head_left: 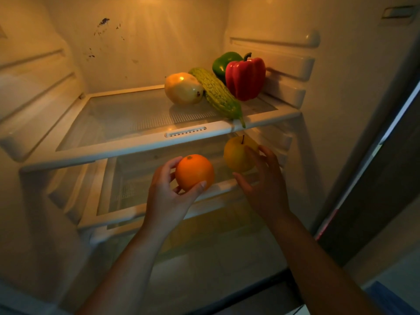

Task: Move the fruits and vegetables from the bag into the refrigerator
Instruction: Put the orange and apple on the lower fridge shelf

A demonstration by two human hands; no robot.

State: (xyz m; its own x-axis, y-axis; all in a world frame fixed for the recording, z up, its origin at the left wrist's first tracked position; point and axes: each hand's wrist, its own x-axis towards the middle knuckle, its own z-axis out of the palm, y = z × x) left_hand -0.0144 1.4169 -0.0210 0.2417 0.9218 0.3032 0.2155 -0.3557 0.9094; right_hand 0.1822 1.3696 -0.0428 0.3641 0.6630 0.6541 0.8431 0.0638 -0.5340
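Both my arms reach into the open refrigerator. My left hand [167,192] grips an orange [194,171] just in front of the lower glass shelf [127,214]. My right hand [264,183] holds a yellow apple [237,155] with a dark stem, under the front right of the upper shelf [127,146]. On the upper shelf's right side lie a pale yellow pear-like fruit [183,88], a bumpy green bitter gourd [218,94], a red bell pepper [246,78] and a green bell pepper [223,62] behind it. The bag is out of view.
Ribbed shelf rails line the left wall [34,92] and right wall [288,64] of the fridge. The back wall [102,37] carries dark specks. The dark door edge [375,189] stands at the right. A blue object [391,298] shows at the bottom right corner.
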